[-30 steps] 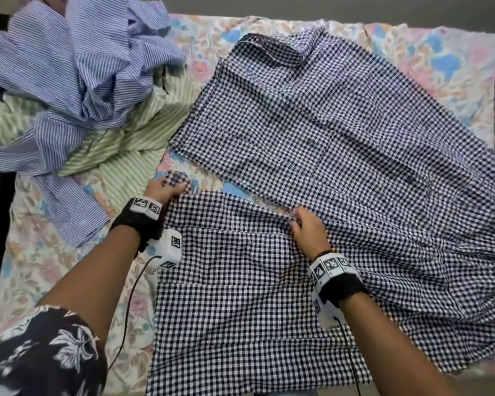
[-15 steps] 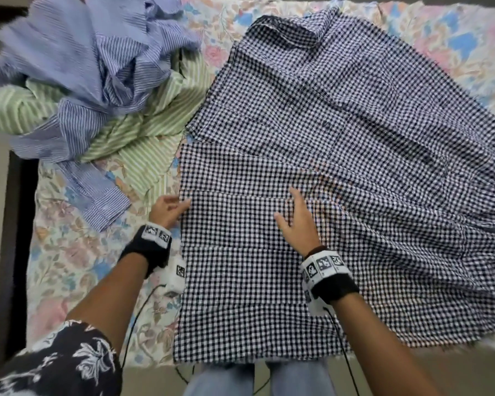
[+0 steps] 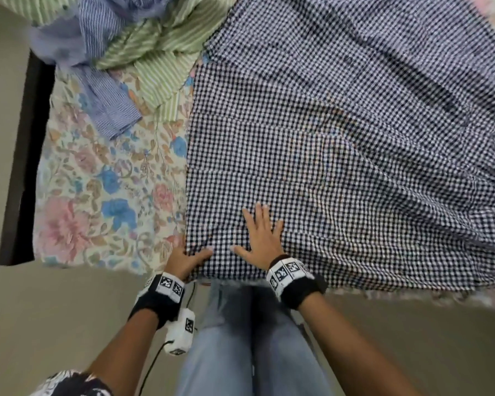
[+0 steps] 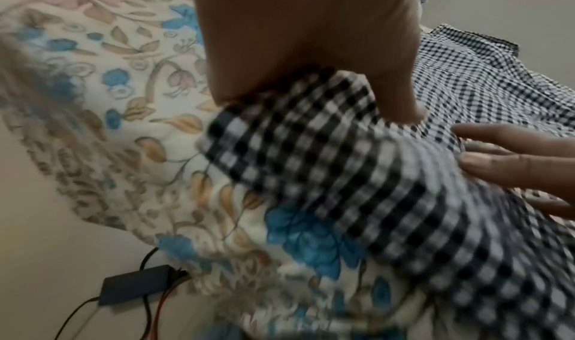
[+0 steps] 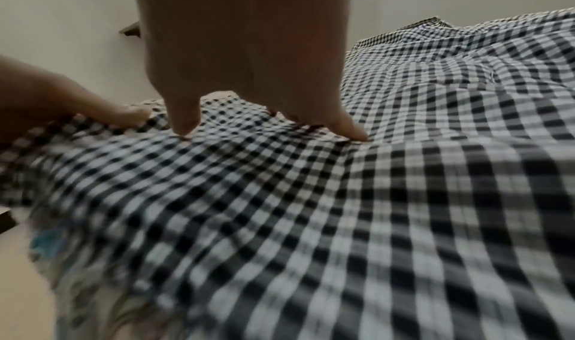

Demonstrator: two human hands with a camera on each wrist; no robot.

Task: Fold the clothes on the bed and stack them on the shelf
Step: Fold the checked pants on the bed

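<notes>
A black-and-white checked shirt (image 3: 340, 124) lies spread over the floral bed sheet (image 3: 97, 181), with its hem at the near edge. At the shirt's near left corner my left hand (image 3: 187, 257) holds the fabric, thumb on top; in the left wrist view the cloth (image 4: 342, 161) bunches up into the palm. Just to its right my right hand (image 3: 262, 238) lies flat on the shirt with fingers spread. The right wrist view shows its fingertips (image 5: 183, 116) pressing the cloth (image 5: 373, 198). No shelf is in view.
A blue striped shirt (image 3: 103, 90) and a green striped garment (image 3: 160, 52) lie crumpled at the bed's far left. A dark bed frame (image 3: 23, 155) runs down the left side. My legs (image 3: 240, 338) stand against the near edge. A small cable box (image 4: 133, 286) hangs below.
The near sleeve was laid flat onto the shirt's body. Both hands then slid along the shirt toward the near hem, the right one opening flat, and the head view tilted down.
</notes>
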